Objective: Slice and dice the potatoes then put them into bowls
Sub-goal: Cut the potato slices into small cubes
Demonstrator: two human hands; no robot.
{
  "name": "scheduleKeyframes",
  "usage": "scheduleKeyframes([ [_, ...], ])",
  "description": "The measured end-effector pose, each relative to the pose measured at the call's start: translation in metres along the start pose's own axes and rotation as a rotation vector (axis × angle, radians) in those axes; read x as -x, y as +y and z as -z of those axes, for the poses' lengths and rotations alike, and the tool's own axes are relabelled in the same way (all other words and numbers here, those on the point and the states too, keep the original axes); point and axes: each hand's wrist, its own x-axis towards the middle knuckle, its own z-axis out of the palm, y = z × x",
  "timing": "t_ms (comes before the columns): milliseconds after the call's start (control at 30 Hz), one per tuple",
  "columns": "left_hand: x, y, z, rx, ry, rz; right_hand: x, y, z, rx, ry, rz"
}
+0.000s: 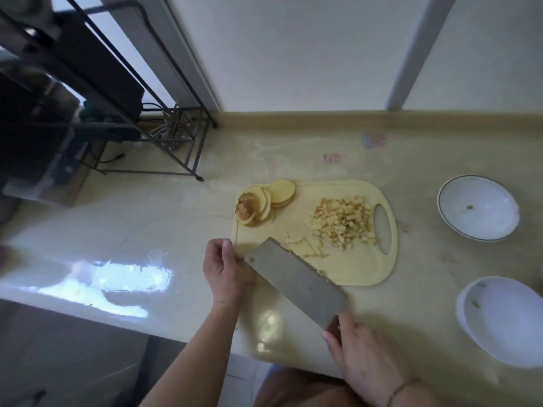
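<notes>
1. My right hand [361, 351] grips the cleaver [293, 279] by its handle, blade laid flat and low over the cutting board [352, 268] edge at 6 o'clock, probably to scoop.
2. My left hand [224, 267] pinches the blade's far corner at 9 o'clock, steadying it.
3. Diced potato [342, 226] is heaped at the board's 3 o'clock; uncut potato slices [267, 202] wait at 11 o'clock.
4. Two white bowls stand on the worktop [147, 224] to the right, the far bowl [477, 208] and the near bowl [502, 318], within easy reach for unloading.

Dim, soft daylight from the window [123, 33] at upper left; bright glare on the glossy countertop [97, 277]; wide-angle bending at the edges; slight overall softness, dark shelving rack [58, 92] underexposed
</notes>
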Motion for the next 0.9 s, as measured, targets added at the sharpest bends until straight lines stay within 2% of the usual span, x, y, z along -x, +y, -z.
scheduleKeyframes([
  [33,0.001,0.002,-0.001,-0.005,0.001,0.001,0.000,0.004,0.007,0.026,-0.123,-0.020],
  [67,0.002,0.004,-0.003,-0.012,0.003,-0.003,0.000,0.009,0.006,0.080,-0.128,-0.017],
  [133,0.004,0.005,-0.005,-0.032,0.005,-0.010,0.001,0.022,-0.001,0.128,0.028,0.013],
  [200,0.006,0.005,-0.007,-0.050,0.015,-0.010,0.000,0.033,0.004,0.132,0.055,0.007],
  [400,0.013,0.009,-0.014,-0.111,0.058,0.015,-0.011,0.062,0.012,0.223,-0.149,0.014],
  [433,0.014,0.010,-0.015,-0.121,0.057,0.023,-0.015,0.063,0.016,0.222,-0.141,0.020],
  [500,0.015,0.012,-0.015,-0.141,0.046,0.039,-0.022,0.064,0.021,0.162,0.012,0.078],
  [600,0.017,0.019,-0.015,-0.169,0.028,0.063,-0.029,0.061,0.031,0.156,-0.193,0.030],
  [667,0.017,0.024,-0.015,-0.184,0.018,0.083,-0.028,0.060,0.041,0.203,-0.255,0.032],
  [833,0.010,0.038,-0.019,-0.199,0.005,0.161,-0.031,0.070,0.072,-0.026,-0.171,0.059],
  [900,0.009,0.044,-0.022,-0.168,-0.003,0.179,-0.040,0.081,0.081,-0.183,-0.211,0.036],
])
